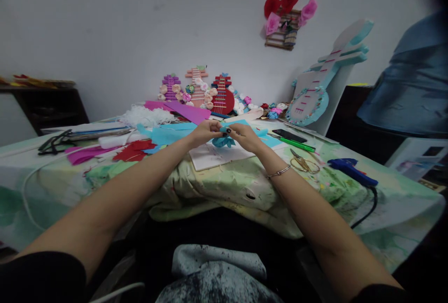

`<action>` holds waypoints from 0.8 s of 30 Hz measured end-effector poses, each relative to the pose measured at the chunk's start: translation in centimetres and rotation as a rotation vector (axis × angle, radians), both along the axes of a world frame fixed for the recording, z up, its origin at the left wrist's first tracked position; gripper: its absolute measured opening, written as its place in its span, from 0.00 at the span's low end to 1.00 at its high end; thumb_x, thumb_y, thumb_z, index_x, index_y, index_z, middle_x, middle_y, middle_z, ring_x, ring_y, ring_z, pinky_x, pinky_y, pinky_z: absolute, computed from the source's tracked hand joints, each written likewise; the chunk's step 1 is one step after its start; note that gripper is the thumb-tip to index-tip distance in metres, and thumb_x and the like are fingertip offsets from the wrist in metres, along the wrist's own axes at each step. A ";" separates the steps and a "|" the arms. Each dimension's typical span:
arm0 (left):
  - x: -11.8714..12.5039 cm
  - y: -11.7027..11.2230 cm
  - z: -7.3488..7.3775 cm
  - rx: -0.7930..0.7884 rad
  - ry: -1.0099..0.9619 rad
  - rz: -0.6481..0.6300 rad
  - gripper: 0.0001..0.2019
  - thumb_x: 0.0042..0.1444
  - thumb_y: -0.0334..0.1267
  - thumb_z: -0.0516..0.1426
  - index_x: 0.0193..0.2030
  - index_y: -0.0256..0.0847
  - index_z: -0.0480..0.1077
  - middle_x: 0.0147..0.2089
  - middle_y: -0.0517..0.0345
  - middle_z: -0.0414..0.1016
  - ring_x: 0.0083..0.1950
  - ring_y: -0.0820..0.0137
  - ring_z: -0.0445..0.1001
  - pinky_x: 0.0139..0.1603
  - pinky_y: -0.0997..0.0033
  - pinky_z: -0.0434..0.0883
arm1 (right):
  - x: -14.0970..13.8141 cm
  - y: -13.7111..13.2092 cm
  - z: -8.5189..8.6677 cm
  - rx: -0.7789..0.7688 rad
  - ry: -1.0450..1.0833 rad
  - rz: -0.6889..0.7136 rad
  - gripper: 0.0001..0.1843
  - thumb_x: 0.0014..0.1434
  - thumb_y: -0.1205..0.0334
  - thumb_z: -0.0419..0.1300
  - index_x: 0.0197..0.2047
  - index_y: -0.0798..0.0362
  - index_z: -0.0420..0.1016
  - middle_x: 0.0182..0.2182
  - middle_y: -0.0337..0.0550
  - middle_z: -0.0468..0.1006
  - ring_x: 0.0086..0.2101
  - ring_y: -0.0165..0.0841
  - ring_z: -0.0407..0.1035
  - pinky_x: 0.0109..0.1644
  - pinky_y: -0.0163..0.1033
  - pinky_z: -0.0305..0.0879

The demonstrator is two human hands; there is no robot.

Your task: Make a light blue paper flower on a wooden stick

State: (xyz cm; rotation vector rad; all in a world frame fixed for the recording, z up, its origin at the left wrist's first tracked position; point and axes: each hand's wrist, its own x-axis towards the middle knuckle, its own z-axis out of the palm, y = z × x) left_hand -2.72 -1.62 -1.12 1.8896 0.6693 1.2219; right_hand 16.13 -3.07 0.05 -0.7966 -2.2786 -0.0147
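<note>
Both hands meet over the middle of the table, closed on a small blue crepe paper flower (223, 142). My left hand (207, 132) pinches it from the left, and my right hand (245, 136) grips it from the right, fingertips touching or nearly so. Its ruffled petals hang below the fingers; its upper part is mostly hidden by them. Under the hands lies a white board or pad (206, 160). Flat light-blue paper (171, 133) spreads to the left of my left hand.
Gold-handled scissors (304, 163), a green cutter (297, 144), a black phone (289, 135) and a corded blue glue gun (352, 171) lie to the right. Red paper (135, 151) and black glasses (56, 143) lie left. Decorated instrument models (222, 100) stand at the back.
</note>
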 end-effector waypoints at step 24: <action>0.2 -0.8 0.2 0.059 0.011 0.029 0.19 0.40 0.47 0.65 0.33 0.32 0.74 0.29 0.53 0.75 0.30 0.71 0.71 0.31 0.74 0.65 | 0.1 -0.4 -0.2 0.062 0.135 -0.079 0.11 0.56 0.67 0.51 0.40 0.51 0.72 0.30 0.39 0.77 0.27 0.29 0.69 0.35 0.34 0.60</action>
